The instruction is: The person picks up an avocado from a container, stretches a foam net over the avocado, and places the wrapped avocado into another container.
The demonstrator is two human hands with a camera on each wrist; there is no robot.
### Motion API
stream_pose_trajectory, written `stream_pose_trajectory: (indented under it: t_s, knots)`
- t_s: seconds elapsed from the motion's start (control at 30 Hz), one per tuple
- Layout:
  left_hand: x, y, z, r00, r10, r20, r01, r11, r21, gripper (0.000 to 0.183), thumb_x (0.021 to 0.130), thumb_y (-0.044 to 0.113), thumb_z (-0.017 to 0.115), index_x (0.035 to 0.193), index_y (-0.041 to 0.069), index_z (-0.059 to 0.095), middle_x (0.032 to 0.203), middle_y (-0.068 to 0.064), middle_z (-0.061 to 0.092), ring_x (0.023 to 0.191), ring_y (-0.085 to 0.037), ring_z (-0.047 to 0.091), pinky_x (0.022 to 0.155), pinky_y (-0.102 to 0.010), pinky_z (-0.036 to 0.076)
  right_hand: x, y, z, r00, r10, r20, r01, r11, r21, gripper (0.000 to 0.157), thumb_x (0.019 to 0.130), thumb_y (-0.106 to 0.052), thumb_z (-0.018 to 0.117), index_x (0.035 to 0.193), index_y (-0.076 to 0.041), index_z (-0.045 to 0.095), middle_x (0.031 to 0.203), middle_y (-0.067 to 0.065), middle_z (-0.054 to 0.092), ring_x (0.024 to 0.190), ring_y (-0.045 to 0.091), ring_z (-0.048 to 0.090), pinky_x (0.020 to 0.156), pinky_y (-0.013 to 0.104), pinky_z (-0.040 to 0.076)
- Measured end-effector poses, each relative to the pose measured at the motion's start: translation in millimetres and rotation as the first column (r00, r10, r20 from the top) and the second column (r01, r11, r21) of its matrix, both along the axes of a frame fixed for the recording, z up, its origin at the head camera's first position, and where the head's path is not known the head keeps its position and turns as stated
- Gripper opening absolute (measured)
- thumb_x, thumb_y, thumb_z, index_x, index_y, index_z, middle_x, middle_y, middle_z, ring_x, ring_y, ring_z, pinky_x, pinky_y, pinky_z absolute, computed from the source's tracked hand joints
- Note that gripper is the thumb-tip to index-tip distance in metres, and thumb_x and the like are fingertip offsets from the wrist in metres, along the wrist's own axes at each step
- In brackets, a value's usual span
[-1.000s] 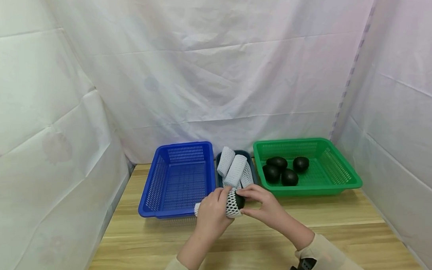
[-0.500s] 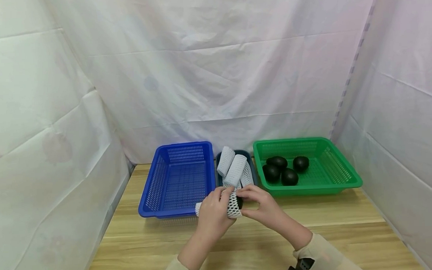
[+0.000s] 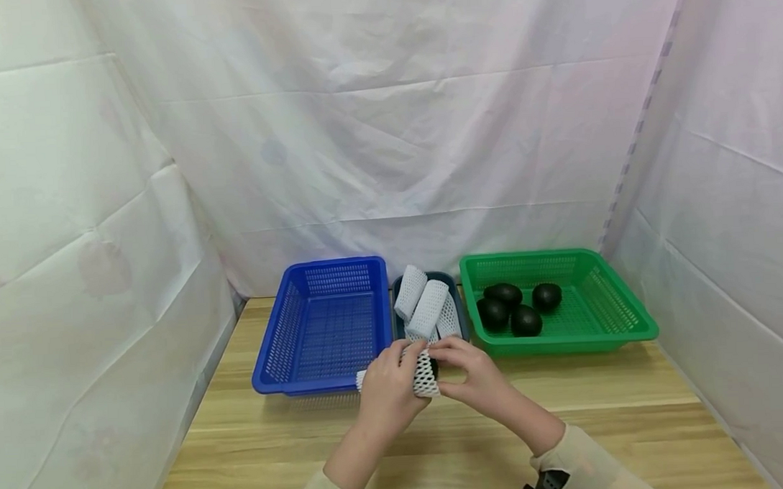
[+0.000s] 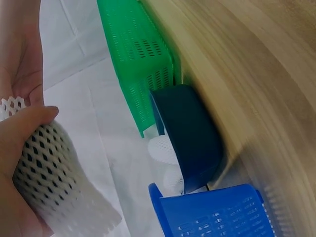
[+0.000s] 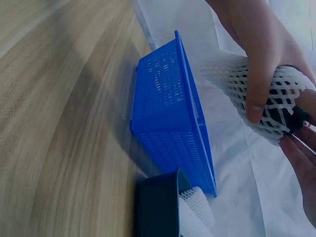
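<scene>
A dark avocado (image 5: 292,118) sits inside a white foam net sleeve (image 3: 425,377), with one end showing at the sleeve's mouth. My left hand (image 3: 387,387) grips the sleeve around the avocado, its thumb across the mesh in the left wrist view. At the mouth, my right hand (image 3: 475,375) pinches the net's edge beside the bare end of the fruit. In the left wrist view the loose tail of the sleeve (image 4: 91,212) hangs past the left hand. Both hands are above the wooden table, in front of a small dark bin (image 4: 190,133).
Several foam net sleeves (image 3: 427,309) lie in the small bin. To its left stands a blue basket (image 3: 332,385) with nothing in it. The green basket (image 3: 602,338) on the right holds several avocados (image 3: 526,320). White cloth (image 3: 388,144) hangs behind and at both sides.
Less of the avocado's dark end shows at the sleeve's mouth than a second ago. The net's edge has been drawn slightly rightward over it. Both hands stay almost in place.
</scene>
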State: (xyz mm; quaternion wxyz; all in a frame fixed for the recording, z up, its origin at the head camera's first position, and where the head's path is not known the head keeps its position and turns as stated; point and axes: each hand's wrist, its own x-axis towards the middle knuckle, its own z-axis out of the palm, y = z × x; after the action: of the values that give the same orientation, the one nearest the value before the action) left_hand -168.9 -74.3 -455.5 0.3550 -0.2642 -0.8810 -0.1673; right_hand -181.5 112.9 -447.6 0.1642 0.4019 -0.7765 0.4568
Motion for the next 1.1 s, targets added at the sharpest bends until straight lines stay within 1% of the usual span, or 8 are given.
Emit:
stream_pose_trajectory:
  t_s: [0.2,0.33,0.5,0.6,0.73,0.83,0.97,1.1]
  knots:
    - [2.3,-4,-1.4,0.998,0.029,0.056,-0.027,0.999,-0.036,0.082,0.051,0.028,0.092,0.123,0.011,0.057,0.109,-0.005,0.064,0.088,-0.022,0.065,0.069,-0.036,0.055,1.9,3,4.3,1.0,-0.009,0.023,0.01,0.999,-0.053,0.045,0.074,0.015,0.076,0.116,0.008,0.062,0.115,0.022,0.059,0.1,0.035,0.059,0.083,0.035,0.054]
    - [3.6,-5,-2.6,0.997,0.046,0.058,-0.044,0.999,-0.03,0.082,0.05,0.03,0.092,0.12,0.008,0.055,0.104,-0.006,0.065,0.083,-0.021,0.065,0.066,-0.035,0.055,2.6,3,1.7,0.99,-0.016,0.142,0.024,0.998,-0.057,0.052,0.078,0.008,0.076,0.126,0.004,0.055,0.123,0.02,0.056,0.109,0.033,0.057,0.092,0.029,0.05]
    - [4.7,-3,-3.8,0.999,0.032,0.044,-0.031,0.999,-0.013,0.083,0.051,0.034,0.093,0.117,0.005,0.051,0.095,-0.008,0.064,0.077,-0.02,0.063,0.063,-0.035,0.054,3.8,0,-4.6,0.937,0.022,0.35,-0.029,0.999,0.016,0.068,0.083,-0.019,0.079,0.141,-0.01,0.045,0.134,0.009,0.05,0.117,0.023,0.053,0.097,0.035,0.047]
    - [4.4,-1,-5.4,1.0,0.006,0.027,-0.006,1.0,-0.001,0.082,0.052,0.031,0.092,0.117,0.004,0.051,0.098,-0.009,0.063,0.08,-0.021,0.063,0.065,-0.034,0.055,5.4,-2,-6.6,0.915,0.02,0.402,-0.036,0.999,0.03,0.07,0.084,-0.027,0.078,0.143,-0.012,0.045,0.135,0.006,0.05,0.115,0.022,0.054,0.094,0.035,0.049]
    - [4.1,0,-6.8,1.0,-0.007,0.013,0.006,1.0,0.013,0.08,0.053,0.027,0.091,0.118,0.004,0.05,0.104,-0.011,0.062,0.083,-0.021,0.064,0.067,-0.034,0.055,10.0,-5,-1.2,0.928,-0.011,0.373,-0.003,0.999,0.036,0.065,0.082,-0.019,0.079,0.139,-0.008,0.049,0.131,0.009,0.054,0.112,0.021,0.056,0.088,0.034,0.052]
    - [4.9,0,-6.8,1.0,0.0,0.016,0.0,1.0,0.013,0.082,0.055,0.034,0.092,0.119,0.006,0.05,0.107,-0.01,0.061,0.087,-0.022,0.064,0.069,-0.035,0.055,11.0,-5,-1.1,0.945,-0.013,0.328,0.007,1.0,0.019,0.064,0.081,-0.021,0.08,0.138,-0.011,0.052,0.131,0.006,0.055,0.113,0.02,0.056,0.088,0.034,0.053]
    - [6.5,-2,-5.1,0.999,0.0,0.049,-0.001,1.0,0.023,0.088,0.055,0.044,0.093,0.122,0.009,0.049,0.113,-0.008,0.06,0.093,-0.022,0.063,0.073,-0.037,0.055,8.6,-1,-6.7,0.965,-0.001,0.263,0.004,1.0,-0.013,0.063,0.081,-0.025,0.08,0.137,-0.016,0.054,0.132,0.002,0.056,0.115,0.019,0.055,0.087,0.031,0.053]
    - [7.1,-7,-4.2,0.995,0.0,0.103,-0.004,0.999,0.042,0.093,0.052,0.043,0.095,0.126,0.011,0.048,0.116,-0.007,0.059,0.095,-0.022,0.063,0.075,-0.037,0.055,7.2,0,-7.2,0.982,-0.027,0.185,0.034,0.999,-0.034,0.062,0.078,-0.016,0.082,0.135,-0.01,0.057,0.129,0.007,0.059,0.111,0.019,0.059,0.083,0.03,0.055]
